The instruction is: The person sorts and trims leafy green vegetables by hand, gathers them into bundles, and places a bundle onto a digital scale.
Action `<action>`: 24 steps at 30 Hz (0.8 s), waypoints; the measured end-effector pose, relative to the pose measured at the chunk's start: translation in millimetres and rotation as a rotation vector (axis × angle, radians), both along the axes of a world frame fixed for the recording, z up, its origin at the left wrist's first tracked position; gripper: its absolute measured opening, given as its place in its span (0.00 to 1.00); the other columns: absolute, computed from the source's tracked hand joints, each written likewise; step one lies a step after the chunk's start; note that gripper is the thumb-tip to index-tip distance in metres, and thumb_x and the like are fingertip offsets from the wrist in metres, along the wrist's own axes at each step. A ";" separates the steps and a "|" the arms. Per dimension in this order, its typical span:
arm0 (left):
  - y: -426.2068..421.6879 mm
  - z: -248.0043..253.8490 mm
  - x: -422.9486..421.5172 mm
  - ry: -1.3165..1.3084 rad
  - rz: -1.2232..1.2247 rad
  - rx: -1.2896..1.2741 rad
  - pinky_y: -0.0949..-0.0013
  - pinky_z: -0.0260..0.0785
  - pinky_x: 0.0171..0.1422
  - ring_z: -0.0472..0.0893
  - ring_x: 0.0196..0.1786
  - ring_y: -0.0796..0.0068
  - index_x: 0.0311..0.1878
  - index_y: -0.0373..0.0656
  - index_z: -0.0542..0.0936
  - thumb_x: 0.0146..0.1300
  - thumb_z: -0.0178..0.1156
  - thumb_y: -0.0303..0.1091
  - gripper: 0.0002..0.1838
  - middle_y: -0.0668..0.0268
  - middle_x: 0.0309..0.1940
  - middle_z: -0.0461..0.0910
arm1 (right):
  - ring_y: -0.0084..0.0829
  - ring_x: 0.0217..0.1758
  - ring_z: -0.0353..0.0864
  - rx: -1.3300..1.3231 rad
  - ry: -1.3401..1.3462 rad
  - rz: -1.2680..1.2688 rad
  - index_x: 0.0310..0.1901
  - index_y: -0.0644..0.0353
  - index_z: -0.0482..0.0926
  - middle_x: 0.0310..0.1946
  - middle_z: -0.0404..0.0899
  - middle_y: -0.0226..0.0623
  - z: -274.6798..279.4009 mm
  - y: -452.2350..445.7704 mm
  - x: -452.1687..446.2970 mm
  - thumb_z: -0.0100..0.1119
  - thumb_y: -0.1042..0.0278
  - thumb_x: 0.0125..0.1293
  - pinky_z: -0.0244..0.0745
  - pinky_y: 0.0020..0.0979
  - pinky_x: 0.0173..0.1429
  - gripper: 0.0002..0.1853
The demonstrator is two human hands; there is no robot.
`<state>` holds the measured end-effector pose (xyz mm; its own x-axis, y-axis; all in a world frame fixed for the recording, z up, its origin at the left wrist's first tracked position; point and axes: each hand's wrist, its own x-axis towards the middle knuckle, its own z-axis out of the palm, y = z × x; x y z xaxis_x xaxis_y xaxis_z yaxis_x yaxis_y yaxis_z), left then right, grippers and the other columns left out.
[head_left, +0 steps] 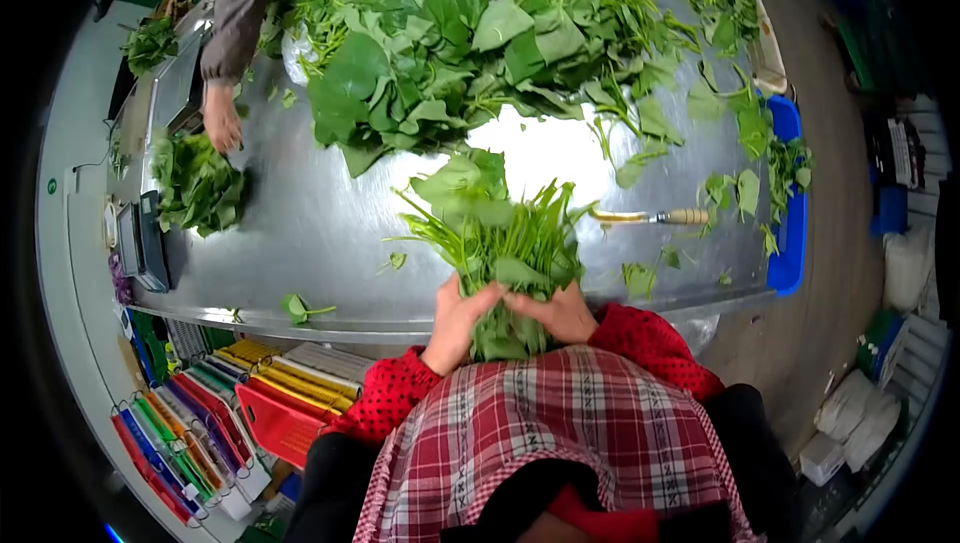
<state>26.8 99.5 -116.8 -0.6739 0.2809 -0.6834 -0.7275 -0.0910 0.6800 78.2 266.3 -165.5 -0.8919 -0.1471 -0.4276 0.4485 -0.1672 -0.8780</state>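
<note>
A bunch of leafy greens (520,248) is held between my two hands at the front edge of the metal table (300,253). Its cut stems point away from me and its leaves hang toward my apron. My left hand (463,321) wraps the bunch's left side, and my right hand (558,313) grips its right side, the thumbs nearly meeting in front. Beyond the bunch lies a big pile of loose greens (430,43). A knife with a wooden handle (685,216) rests on the table to the right.
At the left, a co-worker's hand (222,121) reaches to another bunch (195,183) beside a scale (145,243). A blue bin (790,253) stands at the table's right end. Coloured binders (175,443) and a red basket (285,418) sit below the front left edge.
</note>
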 end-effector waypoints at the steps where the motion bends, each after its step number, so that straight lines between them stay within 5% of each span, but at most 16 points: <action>1: -7.1 -10.3 -1.7 -0.013 -0.052 0.039 0.70 0.74 0.48 0.80 0.43 0.75 0.51 0.31 0.77 0.62 0.62 0.33 0.17 0.60 0.43 0.81 | 0.26 0.45 0.79 0.076 -0.098 0.137 0.51 0.65 0.79 0.43 0.82 0.35 -28.3 8.6 5.9 0.64 0.59 0.64 0.74 0.28 0.50 0.20; 2: -2.3 -9.5 -1.7 0.000 -0.049 0.043 0.70 0.74 0.48 0.80 0.43 0.75 0.51 0.31 0.77 0.62 0.62 0.33 0.17 0.60 0.43 0.81 | 0.25 0.48 0.78 -0.426 -0.577 -0.144 0.54 0.65 0.77 0.46 0.81 0.36 -19.6 -1.1 -4.3 0.63 0.61 0.65 0.73 0.27 0.52 0.20; 3: 4.2 -9.3 -3.1 -0.093 -0.020 -0.028 0.71 0.74 0.47 0.80 0.42 0.75 0.51 0.32 0.77 0.62 0.62 0.32 0.17 0.61 0.42 0.81 | 0.25 0.48 0.78 -0.425 -0.561 -0.143 0.54 0.65 0.77 0.46 0.81 0.36 -9.0 1.0 -6.6 0.63 0.61 0.65 0.73 0.27 0.52 0.20; 6: 4.5 -0.2 3.0 0.014 -0.047 -0.052 0.72 0.74 0.40 0.80 0.35 0.76 0.45 0.32 0.79 0.62 0.63 0.34 0.14 0.63 0.37 0.81 | 0.25 0.45 0.80 -0.062 0.170 -0.032 0.55 0.64 0.78 0.46 0.82 0.37 28.7 7.3 -4.5 0.59 0.58 0.68 0.75 0.28 0.50 0.20; 8: -8.4 -17.6 -1.5 0.014 -0.173 0.006 0.72 0.74 0.39 0.80 0.34 0.75 0.45 0.32 0.79 0.62 0.64 0.36 0.16 0.63 0.37 0.81 | 0.26 0.42 0.81 -0.172 -0.316 -0.029 0.53 0.65 0.78 0.45 0.82 0.36 -37.1 0.0 15.3 0.61 0.60 0.67 0.76 0.27 0.48 0.19; 9: -6.9 -21.0 -11.5 -0.087 -0.246 0.012 0.72 0.74 0.40 0.80 0.35 0.74 0.45 0.32 0.80 0.62 0.64 0.37 0.16 0.62 0.38 0.82 | 0.26 0.41 0.81 -0.301 -0.579 -0.144 0.53 0.65 0.78 0.44 0.82 0.36 2.6 4.4 -9.5 0.62 0.61 0.66 0.76 0.26 0.47 0.19; 10: 1.1 -37.4 -8.8 -0.295 -0.066 -0.098 0.71 0.75 0.38 0.81 0.33 0.74 0.44 0.31 0.80 0.62 0.64 0.36 0.16 0.61 0.36 0.82 | 0.26 0.43 0.82 0.010 -0.381 0.031 0.50 0.67 0.80 0.43 0.83 0.35 20.2 9.1 -15.4 0.62 0.61 0.66 0.77 0.28 0.48 0.18; 11: 16.5 2.0 -10.9 -0.154 0.025 -0.055 0.71 0.76 0.36 0.82 0.31 0.73 0.43 0.30 0.80 0.61 0.65 0.37 0.16 0.61 0.33 0.83 | 0.27 0.43 0.82 -0.033 0.026 -0.210 0.46 0.67 0.82 0.41 0.84 0.34 16.9 -1.9 -7.1 0.62 0.60 0.66 0.77 0.29 0.47 0.17; 13: 2.7 7.0 -10.4 -0.013 -0.163 0.004 0.70 0.78 0.41 0.83 0.35 0.71 0.45 0.28 0.79 0.61 0.65 0.36 0.18 0.60 0.36 0.83 | 0.27 0.46 0.81 -0.157 0.021 -0.122 0.50 0.68 0.80 0.45 0.82 0.35 17.8 5.4 -1.2 0.63 0.61 0.66 0.76 0.30 0.49 0.19; 14: -15.1 -38.9 -10.7 -0.107 -0.239 0.056 0.69 0.78 0.46 0.83 0.40 0.69 0.48 0.29 0.79 0.61 0.64 0.36 0.19 0.57 0.41 0.83 | 0.27 0.46 0.81 0.009 -0.543 0.123 0.51 0.67 0.79 0.45 0.82 0.35 45.8 15.9 -18.7 0.62 0.60 0.66 0.76 0.31 0.51 0.19; 15: -10.0 -38.7 -10.6 -0.083 -0.240 0.061 0.69 0.78 0.46 0.83 0.40 0.69 0.48 0.29 0.79 0.61 0.64 0.36 0.19 0.57 0.41 0.83 | 0.27 0.44 0.81 -0.425 -0.571 -0.231 0.50 0.67 0.80 0.44 0.82 0.36 -23.7 -6.7 -1.0 0.61 0.58 0.67 0.76 0.31 0.50 0.19; 17: -2.9 -40.1 -9.1 -0.312 -0.015 0.047 0.69 0.78 0.46 0.83 0.41 0.69 0.49 0.30 0.79 0.61 0.64 0.36 0.20 0.57 0.43 0.83 | 0.26 0.40 0.81 -0.104 -0.067 -0.177 0.49 0.67 0.80 0.40 0.83 0.35 -11.5 -7.8 -3.3 0.60 0.55 0.68 0.77 0.31 0.48 0.21; 18: -4.6 -20.7 -13.4 -0.264 -0.111 0.067 0.70 0.78 0.44 0.84 0.38 0.69 0.49 0.30 0.79 0.61 0.64 0.37 0.20 0.58 0.41 0.83 | 0.28 0.41 0.81 -0.025 -0.182 0.076 0.53 0.66 0.77 0.42 0.82 0.36 -4.4 4.1 -4.7 0.60 0.53 0.68 0.77 0.32 0.47 0.23; 19: -10.1 -7.5 -17.5 -0.267 -0.129 0.106 0.68 0.76 0.49 0.82 0.41 0.70 0.46 0.36 0.80 0.66 0.60 0.36 0.13 0.61 0.41 0.82 | 0.31 0.40 0.82 -0.168 -0.061 -0.013 0.56 0.66 0.74 0.40 0.82 0.39 19.8 -3.9 -4.2 0.58 0.53 0.69 0.77 0.34 0.46 0.24; 23: -61.1 -9.6 -63.4 -0.186 -0.363 0.105 0.65 0.76 0.52 0.82 0.45 0.68 0.53 0.34 0.77 0.63 0.60 0.34 0.18 0.60 0.45 0.82 | 0.47 0.66 0.65 0.187 0.381 0.193 0.63 0.62 0.69 0.61 0.68 0.53 19.1 -32.8 -19.9 0.51 0.44 0.70 0.61 0.46 0.67 0.31; 24: -71.1 -1.9 -66.8 -0.160 -0.352 0.142 0.66 0.77 0.51 0.82 0.46 0.67 0.57 0.34 0.74 0.59 0.62 0.28 0.22 0.58 0.47 0.81 | 0.51 0.61 0.69 0.293 0.484 0.313 0.61 0.62 0.71 0.57 0.71 0.55 23.0 -35.2 -20.6 0.48 0.37 0.69 0.64 0.49 0.64 0.34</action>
